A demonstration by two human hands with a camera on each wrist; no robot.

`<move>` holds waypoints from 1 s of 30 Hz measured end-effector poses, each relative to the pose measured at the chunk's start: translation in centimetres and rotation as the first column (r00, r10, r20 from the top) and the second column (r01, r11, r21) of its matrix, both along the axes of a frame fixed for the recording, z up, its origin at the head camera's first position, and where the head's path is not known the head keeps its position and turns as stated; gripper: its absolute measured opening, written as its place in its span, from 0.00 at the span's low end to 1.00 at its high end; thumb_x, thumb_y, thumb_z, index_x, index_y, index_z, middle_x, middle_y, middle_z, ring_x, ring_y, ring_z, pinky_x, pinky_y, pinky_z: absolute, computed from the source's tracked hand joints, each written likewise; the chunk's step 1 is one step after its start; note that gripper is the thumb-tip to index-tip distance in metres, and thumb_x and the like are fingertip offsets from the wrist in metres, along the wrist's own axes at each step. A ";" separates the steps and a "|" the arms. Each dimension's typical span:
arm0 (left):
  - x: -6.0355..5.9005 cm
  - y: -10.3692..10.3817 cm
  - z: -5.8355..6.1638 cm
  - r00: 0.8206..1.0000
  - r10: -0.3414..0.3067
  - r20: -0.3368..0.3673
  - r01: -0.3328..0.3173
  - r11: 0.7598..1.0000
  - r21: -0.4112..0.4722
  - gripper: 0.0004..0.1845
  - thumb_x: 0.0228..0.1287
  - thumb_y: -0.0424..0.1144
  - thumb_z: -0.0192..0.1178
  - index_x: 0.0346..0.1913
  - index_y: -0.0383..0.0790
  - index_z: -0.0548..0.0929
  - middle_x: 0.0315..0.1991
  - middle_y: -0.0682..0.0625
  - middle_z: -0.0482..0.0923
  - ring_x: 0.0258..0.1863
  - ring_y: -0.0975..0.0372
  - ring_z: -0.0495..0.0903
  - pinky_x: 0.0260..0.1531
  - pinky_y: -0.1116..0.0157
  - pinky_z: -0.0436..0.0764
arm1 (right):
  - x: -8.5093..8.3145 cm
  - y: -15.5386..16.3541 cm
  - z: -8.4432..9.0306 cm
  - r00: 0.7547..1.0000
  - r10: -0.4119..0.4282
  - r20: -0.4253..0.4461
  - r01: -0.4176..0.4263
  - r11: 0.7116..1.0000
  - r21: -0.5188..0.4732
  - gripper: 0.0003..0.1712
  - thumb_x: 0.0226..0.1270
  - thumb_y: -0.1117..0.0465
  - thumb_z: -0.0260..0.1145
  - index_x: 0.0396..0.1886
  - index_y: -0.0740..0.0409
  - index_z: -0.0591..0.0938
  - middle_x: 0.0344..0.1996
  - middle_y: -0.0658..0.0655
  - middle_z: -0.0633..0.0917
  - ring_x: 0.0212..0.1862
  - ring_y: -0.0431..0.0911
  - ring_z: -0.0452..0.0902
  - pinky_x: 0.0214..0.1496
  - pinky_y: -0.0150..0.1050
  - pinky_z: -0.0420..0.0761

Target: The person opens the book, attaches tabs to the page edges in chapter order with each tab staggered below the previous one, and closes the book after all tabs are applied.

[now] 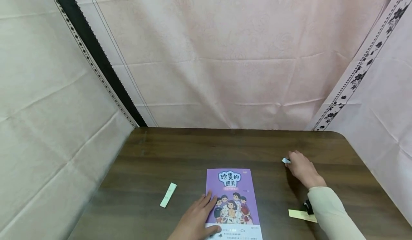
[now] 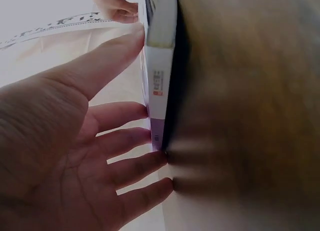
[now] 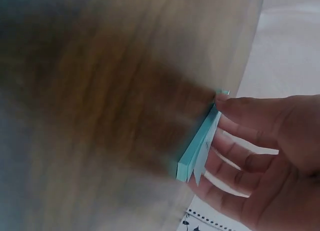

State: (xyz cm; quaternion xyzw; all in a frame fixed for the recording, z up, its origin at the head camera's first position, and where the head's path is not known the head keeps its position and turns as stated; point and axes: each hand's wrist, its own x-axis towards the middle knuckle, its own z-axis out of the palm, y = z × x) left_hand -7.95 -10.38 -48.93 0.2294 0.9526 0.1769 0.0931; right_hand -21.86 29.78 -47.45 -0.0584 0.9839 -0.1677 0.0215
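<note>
A pale green strip (image 1: 168,195) is seen lying flat on the dark wooden tabletop (image 1: 161,154), to the left of the purple booklet (image 1: 232,202) and apart from it. The left hand (image 1: 196,220) is laid on the booklet's lower left edge, its fingers (image 2: 131,168) straight and spread, their tips touching the booklet's edge and the tabletop beside it. The booklet lies face up near the front edge of the tabletop, its illustrated cover showing. To the right of the booklet and further back, a small light blue pad of sticky notes (image 3: 197,143) is touched by the right hand (image 1: 300,168); the thumb is pressed on its top edge, the fingers (image 3: 235,158) held loosely behind its sheets. A yellow strip (image 1: 300,215) lies right of the booklet, partly hidden under the right sleeve (image 1: 333,211).
</note>
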 end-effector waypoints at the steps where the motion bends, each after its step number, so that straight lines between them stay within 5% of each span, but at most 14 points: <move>1: 0.0 0.0 0.0 1.000 0.000 0.001 0.000 1.000 0.000 0.48 0.60 0.59 0.75 0.78 0.39 0.72 0.79 0.39 0.65 0.75 0.41 0.69 0.69 0.44 0.74 | -0.1 -0.1 0.0 1.000 0.012 -0.009 -0.012 1.000 -0.002 0.08 0.71 0.71 0.68 0.32 0.63 0.78 0.30 0.60 0.77 0.32 0.52 0.69 0.29 0.46 0.71; 7: 0.0 0.3 -0.1 1.000 -0.003 0.010 0.003 1.000 -0.003 0.48 0.60 0.59 0.76 0.77 0.39 0.72 0.79 0.39 0.66 0.75 0.41 0.69 0.68 0.42 0.74 | -1.2 -1.3 -0.1 0.990 0.124 -0.066 -0.122 0.992 0.038 0.07 0.68 0.73 0.70 0.33 0.63 0.80 0.30 0.59 0.79 0.32 0.51 0.75 0.30 0.49 0.76; 12: 0.3 0.1 -0.2 1.000 -0.001 -0.002 0.001 1.000 0.022 0.48 0.60 0.59 0.76 0.77 0.38 0.72 0.79 0.39 0.66 0.75 0.41 0.69 0.69 0.43 0.74 | -2.6 -3.8 -0.2 0.971 0.223 -0.087 -0.222 0.975 0.020 0.05 0.68 0.72 0.72 0.43 0.67 0.85 0.39 0.61 0.84 0.39 0.53 0.82 0.39 0.53 0.86; 21: 0.4 -0.1 -0.1 0.999 0.005 -0.035 -0.003 0.998 0.056 0.48 0.60 0.59 0.76 0.78 0.39 0.71 0.80 0.41 0.65 0.76 0.43 0.68 0.69 0.44 0.74 | -5.2 -6.5 0.0 0.980 0.192 -0.049 -0.195 0.979 -0.066 0.09 0.68 0.74 0.71 0.46 0.65 0.87 0.45 0.62 0.88 0.44 0.53 0.83 0.50 0.55 0.87; 30: 0.1 -0.4 0.5 0.999 0.041 0.022 -0.043 0.992 0.115 0.45 0.56 0.55 0.80 0.75 0.43 0.76 0.78 0.40 0.68 0.72 0.42 0.73 0.64 0.42 0.78 | -5.2 -6.5 -0.3 0.984 0.178 -0.029 -0.179 0.982 -0.058 0.09 0.69 0.71 0.72 0.47 0.63 0.88 0.46 0.62 0.88 0.44 0.53 0.84 0.52 0.59 0.86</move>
